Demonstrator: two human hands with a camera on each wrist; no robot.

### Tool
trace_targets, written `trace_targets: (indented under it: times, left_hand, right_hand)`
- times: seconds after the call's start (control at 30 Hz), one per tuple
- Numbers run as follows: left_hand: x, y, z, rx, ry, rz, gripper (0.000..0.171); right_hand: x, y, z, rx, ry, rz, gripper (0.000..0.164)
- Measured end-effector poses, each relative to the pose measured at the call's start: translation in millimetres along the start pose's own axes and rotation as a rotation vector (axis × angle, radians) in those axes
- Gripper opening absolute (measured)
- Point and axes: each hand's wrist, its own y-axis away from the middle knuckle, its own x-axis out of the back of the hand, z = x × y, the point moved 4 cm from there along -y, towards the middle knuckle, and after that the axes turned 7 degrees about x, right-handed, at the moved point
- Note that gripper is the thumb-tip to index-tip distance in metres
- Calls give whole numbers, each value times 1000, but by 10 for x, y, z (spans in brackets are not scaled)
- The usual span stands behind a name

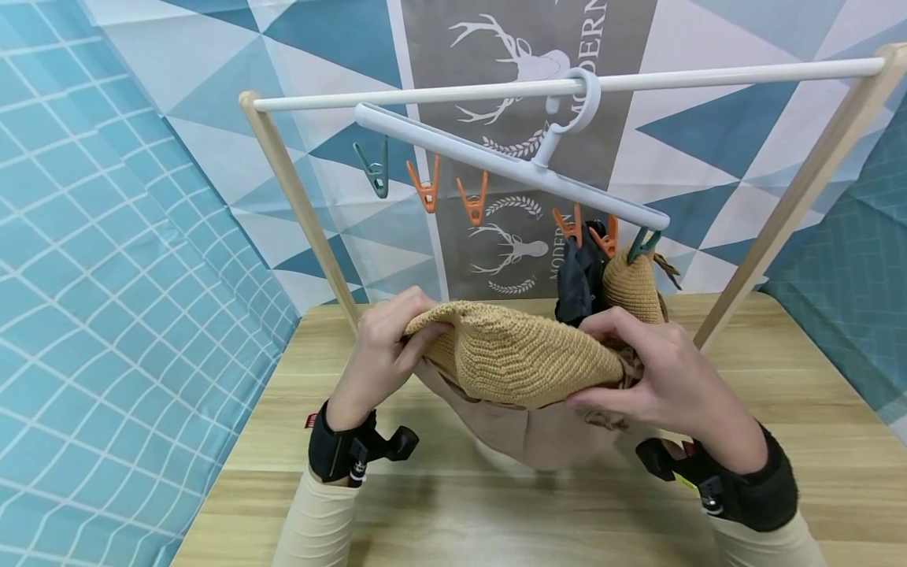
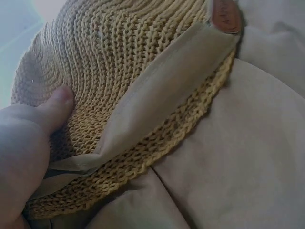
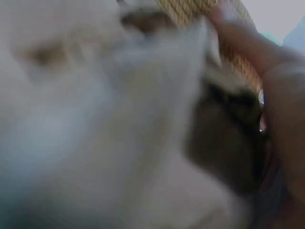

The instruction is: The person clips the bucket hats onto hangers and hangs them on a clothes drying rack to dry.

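A tan woven hat [image 1: 531, 358] with a beige fabric brim [image 1: 520, 433] is held above the table in front of me. My left hand [image 1: 383, 346] pinches its left edge, the thumb lying on the weave. At the other end my right hand [image 1: 666, 374] grips the hat, with bunched brown fabric under the fingers. A beige band [image 2: 162, 81] and a brown label [image 2: 225, 16] show up close in the left wrist view. Pale, blurred fabric [image 3: 119, 143] fills most of the right wrist view.
Behind the hat, a pale hanger [image 1: 482, 153] tilts down rightward on a white rod [image 1: 425, 96] between wooden posts [image 1: 801, 189]. Orange and green clips [image 1: 475, 206] hang along it. On the right, clips hold a dark item [image 1: 577, 279] and a tan woven item [image 1: 631, 283]. Below is a wooden table [image 1: 283, 441].
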Motion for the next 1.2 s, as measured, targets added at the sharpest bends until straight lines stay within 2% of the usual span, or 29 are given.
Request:
trace_targets:
  times: [0.13, 0.2, 0.3, 0.4, 0.67, 0.9, 1.07, 1.2]
  left_hand:
    - [-2, 6, 30, -31, -55, -13, 36]
    - [-17, 14, 48, -44, -95, -27, 36]
    - [-49, 28, 66, -50, -130, -56, 37]
    - [-77, 34, 75, -45, -115, -81, 38]
    - [-80, 27, 80, -24, -84, -90, 41]
    - [-48, 43, 40, -25, -158, -20, 42]
    - [-2, 54, 9, -2, -229, 70, 42]
    - [38, 51, -21, 29, -233, 130, 43]
  right_hand:
    - [-50, 1, -9, -22, -110, -50, 77]
    - [-85, -3, -26, -18, -143, -63, 77]
    - [-147, -16, -70, 28, -141, -59, 62]
    - [-197, -31, -110, 100, -119, -21, 43]
    - [-209, -33, -97, 175, -112, 53, 39]
    - [-179, -25, -69, 167, -85, 76, 41]
    - [-189, -25, -48, 118, -73, 37, 42]
    - [-209, -21, -27, 98, -82, 8, 42]
